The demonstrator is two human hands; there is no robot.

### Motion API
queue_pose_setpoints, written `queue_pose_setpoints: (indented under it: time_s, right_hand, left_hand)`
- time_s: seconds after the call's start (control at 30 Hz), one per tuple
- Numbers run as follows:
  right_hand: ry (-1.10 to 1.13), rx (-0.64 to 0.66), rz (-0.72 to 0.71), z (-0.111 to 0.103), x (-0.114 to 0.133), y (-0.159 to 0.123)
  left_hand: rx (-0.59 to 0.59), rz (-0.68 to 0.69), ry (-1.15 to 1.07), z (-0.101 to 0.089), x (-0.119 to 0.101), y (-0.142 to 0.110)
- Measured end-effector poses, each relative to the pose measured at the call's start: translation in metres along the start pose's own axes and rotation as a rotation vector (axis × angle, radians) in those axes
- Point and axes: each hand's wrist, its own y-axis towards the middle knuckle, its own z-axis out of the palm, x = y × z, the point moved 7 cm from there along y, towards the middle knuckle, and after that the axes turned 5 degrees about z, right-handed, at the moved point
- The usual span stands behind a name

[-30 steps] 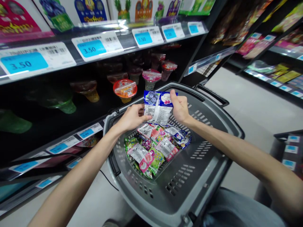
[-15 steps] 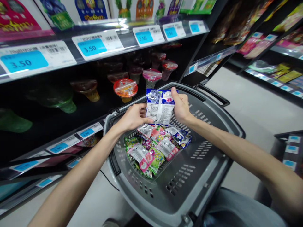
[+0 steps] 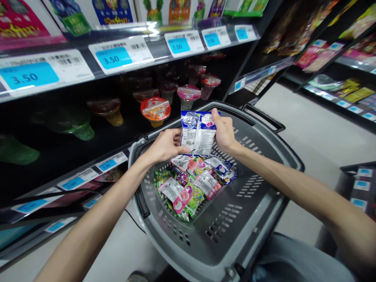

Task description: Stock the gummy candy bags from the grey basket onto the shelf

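Over the grey shopping basket (image 3: 235, 250), a blue and white candy packet (image 3: 202, 135) is held upright with its printed back and silvery seam towards me. My left hand (image 3: 169, 145) pinches its left edge, thumb along the lower corner. On the right edge, my right hand (image 3: 225, 131) grips it with the thumb in front; its other fingers are partly hidden behind the packet. Below, several candy packets (image 3: 192, 184) in green, pink and blue lie piled on the basket floor.
At the left a dark shelf carries jelly cups (image 3: 155, 109) with film lids. Price labels (image 3: 113, 56) line its edges, and boxed goods (image 3: 113, 11) stand above. A basket handle (image 3: 266, 117) sticks out at the far rim. More stocked shelves (image 3: 346, 90) rise beyond the pale floor (image 3: 296, 113).
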Motion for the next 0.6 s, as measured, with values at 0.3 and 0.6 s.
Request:
queue_pose_setpoints:
  time_s: [0.3,0.6]
  right_hand:
    - [-0.062,-0.008,0.024,-0.0016,-0.0001,-0.0009]
    - [-0.017,0.006,0.028,0.0001,-0.0003,-0.0005]
  left_hand:
    - [-0.004,0.007,0.016,0.0000,0.0005,0.0005]
    - [-0.003,0.006,0.009,0.0004,0.0010,0.0005]
